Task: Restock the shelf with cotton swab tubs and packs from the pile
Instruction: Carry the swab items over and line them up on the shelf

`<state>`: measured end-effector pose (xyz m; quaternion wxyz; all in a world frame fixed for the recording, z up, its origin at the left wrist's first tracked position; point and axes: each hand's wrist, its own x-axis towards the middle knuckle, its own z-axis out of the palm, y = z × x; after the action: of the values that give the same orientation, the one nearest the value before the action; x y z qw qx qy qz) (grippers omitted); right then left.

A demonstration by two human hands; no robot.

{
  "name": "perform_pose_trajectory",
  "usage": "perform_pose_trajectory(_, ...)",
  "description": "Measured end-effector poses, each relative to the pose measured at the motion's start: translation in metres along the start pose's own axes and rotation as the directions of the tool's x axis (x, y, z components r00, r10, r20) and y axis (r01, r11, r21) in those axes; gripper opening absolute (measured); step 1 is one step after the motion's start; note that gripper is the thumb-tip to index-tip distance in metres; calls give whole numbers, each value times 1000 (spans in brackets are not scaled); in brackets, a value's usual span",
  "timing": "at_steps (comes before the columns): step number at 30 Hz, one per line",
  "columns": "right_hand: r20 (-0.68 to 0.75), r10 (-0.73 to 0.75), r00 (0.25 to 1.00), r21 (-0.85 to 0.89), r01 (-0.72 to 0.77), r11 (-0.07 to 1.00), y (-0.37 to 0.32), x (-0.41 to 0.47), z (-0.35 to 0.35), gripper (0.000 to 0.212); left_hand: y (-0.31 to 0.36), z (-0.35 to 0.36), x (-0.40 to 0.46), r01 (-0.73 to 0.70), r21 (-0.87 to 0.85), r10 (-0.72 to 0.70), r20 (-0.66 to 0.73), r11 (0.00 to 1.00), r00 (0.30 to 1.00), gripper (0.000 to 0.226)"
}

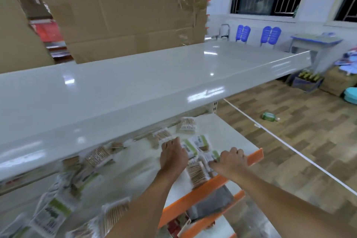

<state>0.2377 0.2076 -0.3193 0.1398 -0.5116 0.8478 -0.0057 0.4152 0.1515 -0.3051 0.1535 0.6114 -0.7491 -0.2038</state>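
Observation:
Several clear packs of wooden cotton swabs lie on a white shelf [228, 131] with an orange front strip [255, 156], under a glossy white upper shelf [135, 87]. My left hand [172, 155] reaches in and rests palm down on a swab pack [162, 137], fingers fairly straight. My right hand [229, 160] sits at the shelf's front edge, fingers curled around a green-labelled pack [211, 157]. Another swab pack [197, 174] lies between my hands. A loose pile of packs [56, 212] fills the lower left, blurred. No tubs are visible.
Large cardboard boxes [125, 11] stand on the upper shelf. Lower orange-edged shelves [212, 216] hold other goods. To the right is wood-pattern floor with a green bottle [268, 116], a white line, boxes, blue chairs [270, 35] and a desk.

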Motion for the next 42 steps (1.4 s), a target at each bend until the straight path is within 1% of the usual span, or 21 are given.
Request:
perform_pose_trajectory(3, 8, -35, 999, 41, 34, 999, 1, 8, 7, 55, -3, 9, 3, 27, 37, -28, 33, 999, 999, 45)
perform_pose_trajectory(5, -24, -66, 998, 75, 68, 995, 0, 11, 9, 65, -7, 14, 4, 29, 53, -31, 30, 998, 999, 49)
perform_pose_trajectory(7, -60, -109, 992, 191, 118, 974, 0, 14, 8, 65, -12, 16, 5, 22, 56, -22, -12, 998, 1000, 54)
perform_pose_trajectory(9, -70, -165, 984, 395, 180, 901, 2, 16, 6, 62, -17, 14, 8, 21, 60, -17, -58, 998, 998, 63)
perform_pose_trajectory(11, -83, -173, 981, 561, 189, 806, 3, 17, 4, 59, -21, 11, 11, 44, 60, -41, -52, 997, 998, 71)
perform_pose_trajectory(13, -100, -137, 985, 693, 168, 701, 1, 17, 4, 61, -26, 8, 15, 136, -33, -135, 10, 990, 991, 73)
perform_pose_trajectory(14, -111, -120, 987, 757, 162, 633, 0, 18, 5, 64, -29, 6, 17, 194, -118, -187, 66, 974, 980, 72)
perform_pose_trajectory(16, -131, -89, 987, 852, 158, 500, -2, 19, 6, 68, -38, 4, 16, 297, -365, -239, 195, 882, 951, 69)
perform_pose_trajectory(18, -126, -54, 991, 921, 137, 366, -5, 19, 4, 65, -45, 6, 10, 363, -578, -221, 303, 731, 927, 69)
perform_pose_trajectory(20, -90, -26, 996, 969, 93, 230, -10, 19, 5, 53, -49, 8, 6, 382, -648, -220, 319, 659, 922, 64)
perform_pose_trajectory(21, -74, -25, 997, 977, 77, 196, -13, 18, 8, 45, -52, 9, 5, 390, -673, -235, 314, 628, 920, 56)
perform_pose_trajectory(23, -52, -23, 998, 982, 56, 182, -17, 13, 15, 33, -57, 10, 7, 411, -717, -271, 310, 562, 911, 33)
perform_pose_trajectory(24, -40, -13, 999, 985, 42, 168, -18, 11, 20, 29, -60, 11, 8, 418, -736, -275, 316, 533, 908, 27)
perform_pose_trajectory(26, -2, 7, 1000, 996, 1, 93, -20, 7, 30, 27, -68, 10, 6, 423, -766, -261, 334, 484, 905, 27)
perform_pose_trajectory(28, 19, -15, 1000, 999, -18, 36, -21, 6, 34, 30, -74, 9, 2, 409, -805, -220, 346, 430, 912, 28)
perform_pose_trajectory(31, 24, -95, 995, 1000, -23, 15, -22, 8, 32, 33, -77, 5, -4, 387, -829, -180, 343, 404, 922, 29)
perform_pose_trajectory(33, 34, -127, 991, 999, -32, 13, -23, 8, 32, 33, -78, 4, -7, 377, -808, -168, 338, 453, 926, 26)
perform_pose_trajectory(35, 50, -139, 989, 999, -48, 17, -23, 9, 33, 33, -78, 0, -10, 365, -766, -184, 316, 529, 931, 26)
perform_pose_trajectory(38, 57, -188, 981, 997, -46, 63, -25, 13, 29, 30, -81, -7, -15, 349, -690, -233, 260, 634, 937, 24)
perform_pose_trajectory(40, 33, -242, 970, 993, -6, 114, -28, 15, 22, 26, -83, -13, -20, 355, -670, -265, 236, 652, 935, 26)
perform_pose_trajectory(42, 8, -301, 954, 986, 43, 160, -35, 16, 13, 23, -84, -19, -26, 359, -676, -301, 207, 643, 931, 28)
